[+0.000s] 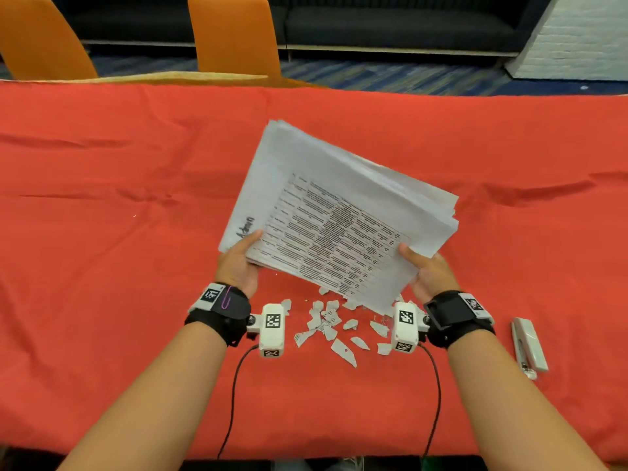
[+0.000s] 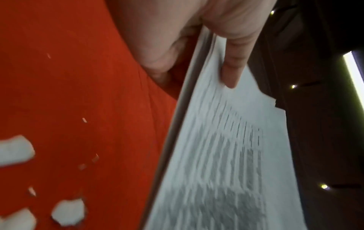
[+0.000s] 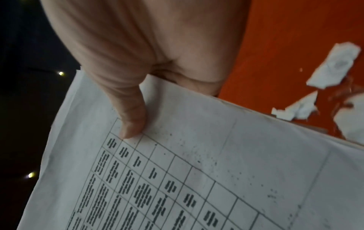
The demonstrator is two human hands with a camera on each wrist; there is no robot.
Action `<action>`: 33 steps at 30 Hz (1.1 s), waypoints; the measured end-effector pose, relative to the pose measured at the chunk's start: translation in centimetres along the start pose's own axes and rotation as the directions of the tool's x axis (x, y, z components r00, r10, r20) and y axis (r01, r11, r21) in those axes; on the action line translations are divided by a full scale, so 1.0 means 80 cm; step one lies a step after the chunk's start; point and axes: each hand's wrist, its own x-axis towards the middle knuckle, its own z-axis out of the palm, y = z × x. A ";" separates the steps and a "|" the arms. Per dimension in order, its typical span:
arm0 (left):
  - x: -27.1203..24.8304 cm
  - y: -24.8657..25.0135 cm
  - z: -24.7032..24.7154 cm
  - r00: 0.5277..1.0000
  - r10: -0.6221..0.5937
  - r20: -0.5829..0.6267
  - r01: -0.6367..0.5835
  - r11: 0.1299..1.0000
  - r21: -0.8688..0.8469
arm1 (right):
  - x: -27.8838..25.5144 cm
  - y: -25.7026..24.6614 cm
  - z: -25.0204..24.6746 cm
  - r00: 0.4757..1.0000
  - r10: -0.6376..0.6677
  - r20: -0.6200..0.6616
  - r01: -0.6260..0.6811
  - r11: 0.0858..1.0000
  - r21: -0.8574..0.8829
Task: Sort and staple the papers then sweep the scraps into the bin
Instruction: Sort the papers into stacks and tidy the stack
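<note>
A thick stack of printed papers is lifted off the red tablecloth, tilted, top sheet showing a table of text. My left hand grips its near left corner, thumb on top, fingers underneath. My right hand grips the near right corner, thumb pressed on the printed sheet. Below the stack, between my wrists, lie several torn paper scraps, also seen in the wrist views. A white stapler lies on the cloth right of my right wrist.
The table under the red tablecloth stretches wide on both sides. Two orange chairs stand beyond its far edge, with a dark sofa behind. A purple paper clip is hooked on my left wrist strap. No bin is in view.
</note>
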 end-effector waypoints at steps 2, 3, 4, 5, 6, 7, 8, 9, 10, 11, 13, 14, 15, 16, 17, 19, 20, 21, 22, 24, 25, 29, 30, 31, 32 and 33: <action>0.009 0.001 -0.023 1.000 0.021 0.012 -0.023 0.983 0.182 | -0.001 -0.002 -0.013 1.000 -0.025 -0.018 0.023 0.996 -0.090; 0.013 -0.002 -0.032 0.999 0.017 0.031 -0.026 0.951 0.309 | -0.001 -0.002 -0.018 0.999 -0.038 -0.017 0.035 0.991 -0.130; 0.014 -0.004 -0.038 0.999 0.005 0.053 -0.028 0.894 0.446 | -0.002 0.000 -0.022 0.999 -0.044 -0.018 0.040 0.983 -0.178; 0.016 -0.009 -0.043 0.997 -0.001 0.075 -0.042 0.818 0.573 | -0.001 0.003 -0.025 0.999 -0.045 -0.019 0.040 0.973 -0.227; 0.014 -0.014 -0.043 0.995 0.012 0.095 -0.073 0.739 0.670 | -0.001 0.006 -0.026 0.999 -0.046 -0.023 0.038 0.961 -0.274; 0.013 -0.019 -0.043 0.993 0.045 0.113 -0.114 0.674 0.730 | -0.002 0.009 -0.024 0.998 -0.053 -0.027 0.042 0.950 -0.310; 0.012 -0.024 -0.043 0.990 0.081 0.118 -0.142 0.643 0.752 | -0.003 0.012 -0.026 0.998 -0.063 -0.025 0.051 0.940 -0.336; 0.013 -0.029 -0.044 0.987 0.113 0.114 -0.160 0.642 0.750 | -0.001 0.017 -0.028 0.997 -0.074 -0.030 0.058 0.930 -0.363; 0.012 -0.032 -0.047 0.986 0.132 0.098 -0.161 0.650 0.743 | -0.004 0.018 -0.027 0.996 -0.081 -0.033 0.062 0.921 -0.385; 0.012 -0.034 -0.050 0.985 0.149 0.082 -0.161 0.659 0.735 | -0.007 0.019 -0.027 0.995 -0.089 -0.034 0.068 0.911 -0.406; 0.014 -0.038 -0.059 0.986 0.149 0.068 -0.153 0.692 0.706 | -0.009 0.021 -0.031 0.996 -0.089 -0.007 0.075 0.886 -0.458; 0.015 -0.039 -0.063 0.989 0.135 0.066 -0.144 0.719 0.680 | -0.010 0.021 -0.032 0.997 -0.081 0.009 0.076 0.874 -0.479; 0.015 -0.041 -0.065 0.990 0.127 0.065 -0.139 0.748 0.649 | -0.010 0.021 -0.031 0.997 -0.071 0.021 0.072 0.868 -0.491; 0.013 -0.042 -0.064 0.991 0.118 0.062 -0.131 0.769 0.626 | -0.010 0.021 -0.029 0.997 -0.066 0.032 0.073 0.867 -0.493; 0.012 -0.044 -0.062 0.992 0.110 0.066 -0.128 0.784 0.607 | -0.010 0.022 -0.025 0.998 -0.058 0.028 0.064 0.869 -0.491; 0.010 -0.049 -0.053 0.991 0.097 0.093 -0.133 0.798 0.588 | -0.008 0.028 -0.016 0.999 -0.050 0.017 0.053 0.882 -0.469; 0.010 -0.050 -0.050 0.991 0.099 0.092 -0.134 0.803 0.580 | -0.008 0.030 -0.010 0.999 -0.049 0.015 0.051 0.892 -0.450; 0.011 -0.050 -0.047 0.991 0.107 0.075 -0.130 0.812 0.569 | -0.008 0.031 -0.005 0.999 -0.049 0.007 0.048 0.903 -0.428; 0.013 -0.049 -0.045 0.992 0.118 0.050 -0.126 0.819 0.560 | -0.007 0.030 -0.002 0.998 -0.056 0.000 0.051 0.918 -0.394; 0.016 -0.044 -0.048 0.987 0.159 0.034 -0.151 0.818 0.555 | -0.005 0.025 -0.006 0.997 -0.078 -0.015 0.068 0.937 -0.343; 0.018 -0.041 -0.051 0.982 0.183 0.052 -0.180 0.810 0.558 | -0.005 0.022 -0.009 0.996 -0.091 -0.014 0.081 0.937 -0.340; 0.013 -0.035 -0.056 0.970 0.183 0.160 -0.242 0.775 0.584 | -0.010 0.018 -0.019 0.996 -0.083 0.034 0.090 0.916 -0.392; 0.011 -0.034 -0.055 0.968 0.190 0.166 -0.252 0.780 0.573 | -0.012 0.016 -0.018 0.996 -0.080 0.039 0.089 0.915 -0.395; 0.010 -0.035 -0.054 0.966 0.199 0.163 -0.257 0.789 0.558 | -0.012 0.015 -0.015 0.996 -0.084 0.043 0.094 0.917 -0.389; 0.009 -0.036 -0.052 0.966 0.203 0.161 -0.258 0.798 0.544 | -0.012 0.014 -0.010 0.995 -0.096 0.041 0.104 0.919 -0.381; 0.007 -0.037 -0.050 0.966 0.203 0.159 -0.257 0.807 0.532 | -0.011 0.013 -0.006 0.994 -0.110 0.028 0.113 0.921 -0.372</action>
